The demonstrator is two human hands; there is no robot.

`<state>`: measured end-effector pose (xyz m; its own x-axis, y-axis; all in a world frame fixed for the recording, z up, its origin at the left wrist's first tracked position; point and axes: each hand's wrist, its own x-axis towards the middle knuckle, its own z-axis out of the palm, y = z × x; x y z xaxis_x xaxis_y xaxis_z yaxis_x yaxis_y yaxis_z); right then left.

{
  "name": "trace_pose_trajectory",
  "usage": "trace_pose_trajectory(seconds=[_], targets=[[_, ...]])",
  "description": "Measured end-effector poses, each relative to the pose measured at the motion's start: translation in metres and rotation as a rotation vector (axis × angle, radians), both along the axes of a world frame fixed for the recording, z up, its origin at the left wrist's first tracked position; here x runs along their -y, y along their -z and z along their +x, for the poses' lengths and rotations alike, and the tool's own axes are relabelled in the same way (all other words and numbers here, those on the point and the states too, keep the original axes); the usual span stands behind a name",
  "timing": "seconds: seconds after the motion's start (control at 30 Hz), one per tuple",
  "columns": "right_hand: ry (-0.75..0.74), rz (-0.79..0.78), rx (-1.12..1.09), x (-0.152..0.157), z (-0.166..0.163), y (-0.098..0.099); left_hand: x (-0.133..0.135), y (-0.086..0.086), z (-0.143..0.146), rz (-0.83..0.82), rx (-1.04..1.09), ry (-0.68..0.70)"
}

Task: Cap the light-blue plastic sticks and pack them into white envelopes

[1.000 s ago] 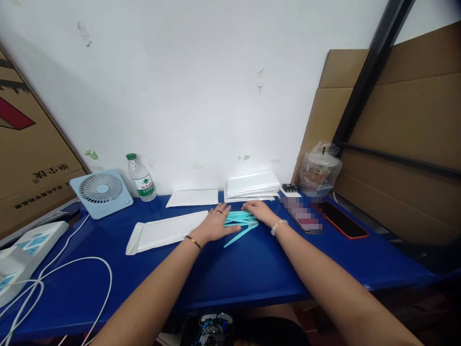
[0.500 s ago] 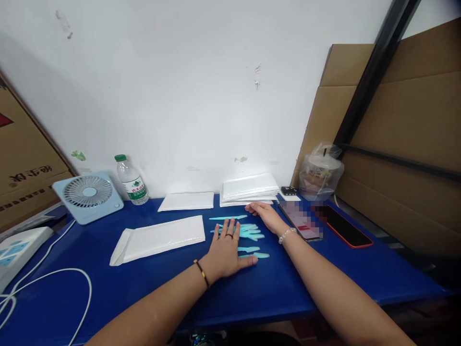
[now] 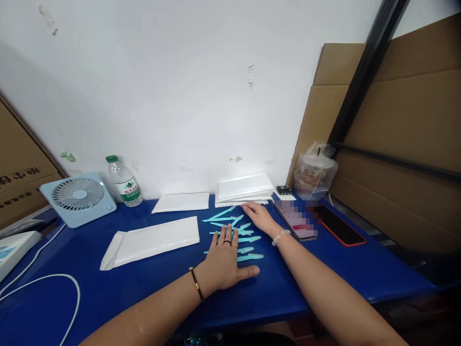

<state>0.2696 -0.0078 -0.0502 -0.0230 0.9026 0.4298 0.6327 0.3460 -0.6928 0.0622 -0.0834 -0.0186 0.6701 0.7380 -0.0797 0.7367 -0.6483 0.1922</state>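
Observation:
Several slim turquoise eyebrow razors [image 3: 249,239], knife-shaped and plastic, lie spread in a rough row on the blue table [image 3: 281,288]. My left hand [image 3: 223,262] rests flat over their left part, fingers stretched out and thumb pointing right, covering some handles. At the far end of the row, my right hand [image 3: 258,217] has its fingertips together at the tip of the topmost razor [image 3: 220,215], which lies slanted. A flat white padded envelope [image 3: 154,240] is to the left of the razors.
Behind are a single white envelope [image 3: 182,202] and a stack of white envelopes [image 3: 245,187]. A fan [image 3: 79,194] and water bottle [image 3: 124,182] stand left, near a white cable [image 3: 77,293]. Two phones [image 3: 297,221] [image 3: 342,226] and a bagged cup [image 3: 316,173] are right.
The razors have gone from bunched to more spread out, and the topmost one now slants up toward my right fingertips. My left hand has slid slightly toward me. The view has shifted a little.

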Motion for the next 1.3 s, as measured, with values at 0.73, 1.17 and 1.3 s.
trace_pose_trajectory(seconds=[0.73,1.17,1.3], targets=[[-0.106,-0.084,0.241,0.004,0.006,-0.005,-0.084,-0.002,-0.018,0.049,0.225,-0.098],[-0.216,-0.244,0.059,0.003,0.026,-0.014,-0.122,0.008,-0.035,-0.209,0.409,-0.15],[-0.21,-0.315,0.066,0.005,0.038,-0.015,-0.122,0.009,-0.038,-0.289,0.414,-0.127]])
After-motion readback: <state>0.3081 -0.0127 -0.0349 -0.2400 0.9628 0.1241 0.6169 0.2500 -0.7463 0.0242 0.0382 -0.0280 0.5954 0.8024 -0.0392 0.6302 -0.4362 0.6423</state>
